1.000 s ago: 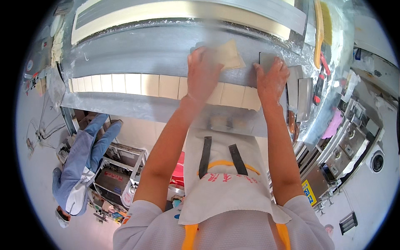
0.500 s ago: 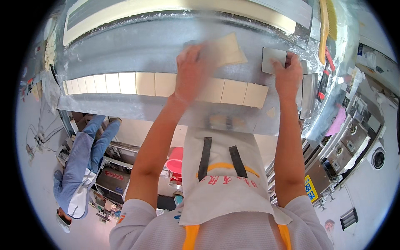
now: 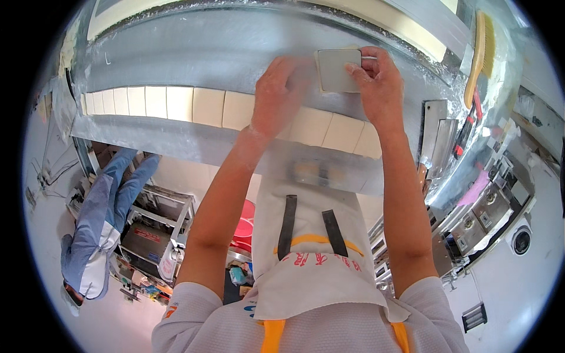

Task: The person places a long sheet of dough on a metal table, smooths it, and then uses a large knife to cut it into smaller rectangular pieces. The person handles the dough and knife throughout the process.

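Observation:
My right hand (image 3: 379, 79) grips a grey square plate (image 3: 338, 73) by its right side, thumb on top and fingers at the edge. Pale dough sheet (image 3: 318, 70) edges show just beyond the plate's left and top sides, so dough lies under it. To its left my left hand (image 3: 273, 94) hovers over the steel worktop (image 3: 176, 50); a blurred patch hides its fingertips, and whether they touch anything cannot be seen. Below both hands runs a long row of square dough pieces (image 3: 208, 107), side by side, partly covered by my left hand.
A wooden-handled brush (image 3: 475, 59) and red-black tool (image 3: 465, 134) lie at the right edge. Nearby are a metal scraper blade (image 3: 434, 117) and another metal piece (image 3: 444, 144). Dough strips (image 3: 412, 41) line the far side. Another person (image 3: 97, 235) stands at left.
My right hand has carried the grey plate leftward and up, over the dough. The loose dough piece beside my left hand is now mostly under the plate. The view has shifted slightly.

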Demonstrator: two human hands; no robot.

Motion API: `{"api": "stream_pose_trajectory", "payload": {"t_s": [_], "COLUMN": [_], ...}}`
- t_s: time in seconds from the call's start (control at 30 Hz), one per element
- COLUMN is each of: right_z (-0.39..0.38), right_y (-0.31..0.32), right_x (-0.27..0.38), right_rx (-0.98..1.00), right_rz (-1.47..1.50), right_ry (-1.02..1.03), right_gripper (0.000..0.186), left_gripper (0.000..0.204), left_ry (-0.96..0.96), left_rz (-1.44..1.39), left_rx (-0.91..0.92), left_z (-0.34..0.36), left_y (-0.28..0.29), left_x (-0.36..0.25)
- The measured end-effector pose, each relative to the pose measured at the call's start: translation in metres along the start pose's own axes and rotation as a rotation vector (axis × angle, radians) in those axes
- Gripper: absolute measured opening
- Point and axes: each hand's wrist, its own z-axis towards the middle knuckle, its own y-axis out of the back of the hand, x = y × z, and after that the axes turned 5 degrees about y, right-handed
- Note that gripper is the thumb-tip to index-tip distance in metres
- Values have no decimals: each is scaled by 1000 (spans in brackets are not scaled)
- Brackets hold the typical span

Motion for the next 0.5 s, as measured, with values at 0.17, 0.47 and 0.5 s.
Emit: {"api": "stream_pose_trajectory", "payload": {"t_s": [0.17,0.47,0.5], "right_z": [0,1,1], "right_y": [-3,-6,-5], "right_x": [-2,-1,0], "right_rx": [-75,-86,-89], "right_rz": [-251,-221,-227], "right_ry": [139,58,55], "right_gripper": [33,30,30], "left_gripper": [44,52,53], "left_ry": [36,-22,-31], "left_rz": [-6,60,73], "left_rx": [29,64,62], "left_z": [1,2,2], "left_y": [3,-1,-1], "left_x": [-9,-7,-6]}}
